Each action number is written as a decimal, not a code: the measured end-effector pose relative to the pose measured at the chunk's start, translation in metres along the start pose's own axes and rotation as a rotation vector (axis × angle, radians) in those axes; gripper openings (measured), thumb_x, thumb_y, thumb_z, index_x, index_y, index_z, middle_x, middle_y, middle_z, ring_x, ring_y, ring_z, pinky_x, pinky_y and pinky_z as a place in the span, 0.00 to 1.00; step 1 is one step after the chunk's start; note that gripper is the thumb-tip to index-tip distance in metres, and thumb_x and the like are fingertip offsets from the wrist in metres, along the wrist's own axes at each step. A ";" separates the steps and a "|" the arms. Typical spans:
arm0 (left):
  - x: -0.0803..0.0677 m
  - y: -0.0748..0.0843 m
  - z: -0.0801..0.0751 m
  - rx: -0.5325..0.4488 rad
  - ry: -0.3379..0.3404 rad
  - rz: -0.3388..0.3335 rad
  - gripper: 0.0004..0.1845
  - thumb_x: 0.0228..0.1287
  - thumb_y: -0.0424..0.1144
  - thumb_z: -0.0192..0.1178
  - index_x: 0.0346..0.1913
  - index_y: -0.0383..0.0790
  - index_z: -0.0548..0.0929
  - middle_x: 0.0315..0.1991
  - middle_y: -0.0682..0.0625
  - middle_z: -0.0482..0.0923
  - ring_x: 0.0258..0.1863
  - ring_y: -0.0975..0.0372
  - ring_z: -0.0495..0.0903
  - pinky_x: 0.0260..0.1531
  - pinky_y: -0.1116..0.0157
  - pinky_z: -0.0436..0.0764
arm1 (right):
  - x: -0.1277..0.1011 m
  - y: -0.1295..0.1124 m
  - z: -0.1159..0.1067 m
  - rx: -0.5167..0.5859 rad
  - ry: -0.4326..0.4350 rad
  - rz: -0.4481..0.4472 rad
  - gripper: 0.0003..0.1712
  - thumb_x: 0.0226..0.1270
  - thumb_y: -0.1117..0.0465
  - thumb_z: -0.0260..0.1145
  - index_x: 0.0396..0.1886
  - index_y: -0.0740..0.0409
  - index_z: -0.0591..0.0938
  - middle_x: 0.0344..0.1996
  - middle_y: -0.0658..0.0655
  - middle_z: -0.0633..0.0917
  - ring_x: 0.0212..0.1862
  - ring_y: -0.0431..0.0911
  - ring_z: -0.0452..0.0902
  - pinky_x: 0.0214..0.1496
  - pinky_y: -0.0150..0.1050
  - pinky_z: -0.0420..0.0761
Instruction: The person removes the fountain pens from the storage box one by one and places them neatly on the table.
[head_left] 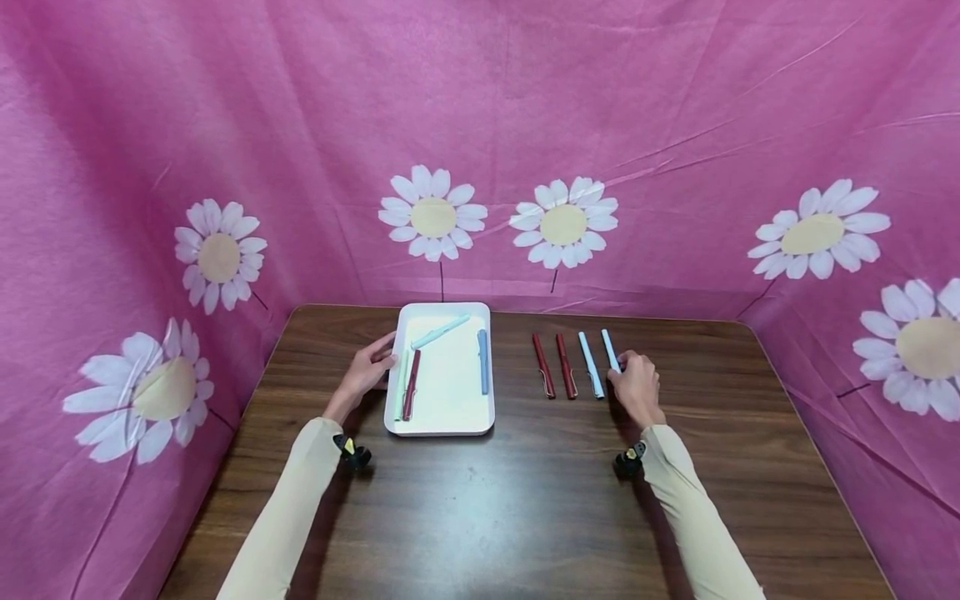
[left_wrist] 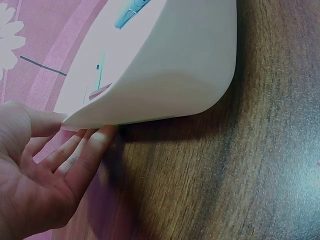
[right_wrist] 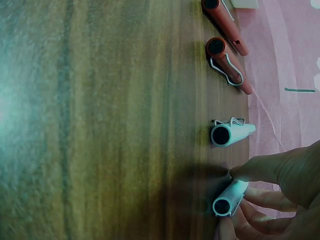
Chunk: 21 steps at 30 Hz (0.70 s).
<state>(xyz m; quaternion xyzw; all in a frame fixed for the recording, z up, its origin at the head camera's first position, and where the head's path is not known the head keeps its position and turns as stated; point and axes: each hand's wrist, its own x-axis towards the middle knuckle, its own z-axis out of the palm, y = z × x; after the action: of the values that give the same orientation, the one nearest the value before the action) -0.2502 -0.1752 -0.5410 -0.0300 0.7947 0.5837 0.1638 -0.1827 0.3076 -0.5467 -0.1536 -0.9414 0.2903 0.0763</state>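
My left hand (head_left: 365,371) grips the left side of a white tray (head_left: 450,414), with the thumb at the rim and the fingers beneath it in the left wrist view. Inside the tray lie a light blue pen (head_left: 440,332), a darker blue pen (head_left: 483,362), a dark red pen (head_left: 412,385) and a pale green pen (head_left: 401,385). On the right, my right hand (head_left: 637,385) pinches a light blue pen (right_wrist: 233,196) between thumb and fingers. Left of that pen, another light blue pen (head_left: 591,367) and two dark red pens (head_left: 543,367) form a row on the table.
Under everything is a brown wood-grain table (head_left: 480,517). A pink cloth (head_left: 495,100) printed with white daisies hangs behind the table and along both sides. Each wrist wears a small black camera (head_left: 630,460).
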 end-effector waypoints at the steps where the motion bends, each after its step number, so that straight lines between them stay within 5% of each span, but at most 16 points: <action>1: 0.000 0.000 0.000 0.000 0.001 0.000 0.30 0.82 0.35 0.53 0.82 0.49 0.64 0.74 0.33 0.71 0.57 0.49 0.81 0.42 0.59 0.90 | 0.000 0.000 -0.001 0.002 -0.005 0.002 0.18 0.66 0.66 0.67 0.51 0.73 0.82 0.47 0.74 0.84 0.51 0.75 0.80 0.51 0.68 0.79; 9: 0.000 0.000 0.001 0.003 -0.002 -0.004 0.30 0.82 0.36 0.53 0.82 0.49 0.63 0.74 0.33 0.70 0.59 0.47 0.81 0.42 0.59 0.90 | 0.002 -0.004 -0.004 0.001 -0.005 -0.006 0.18 0.67 0.65 0.65 0.52 0.73 0.81 0.49 0.76 0.81 0.53 0.76 0.78 0.52 0.69 0.78; 21: -0.001 0.001 -0.001 -0.005 0.002 0.000 0.31 0.82 0.35 0.53 0.82 0.48 0.63 0.74 0.33 0.69 0.60 0.46 0.80 0.41 0.61 0.89 | 0.007 -0.046 0.005 0.057 0.220 -0.145 0.15 0.66 0.67 0.65 0.49 0.71 0.83 0.49 0.74 0.80 0.51 0.72 0.76 0.52 0.68 0.76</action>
<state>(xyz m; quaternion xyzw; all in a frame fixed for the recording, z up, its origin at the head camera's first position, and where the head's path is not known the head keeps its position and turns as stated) -0.2492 -0.1764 -0.5396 -0.0311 0.7935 0.5855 0.1629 -0.2018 0.2710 -0.5237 -0.1139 -0.9273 0.2922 0.2043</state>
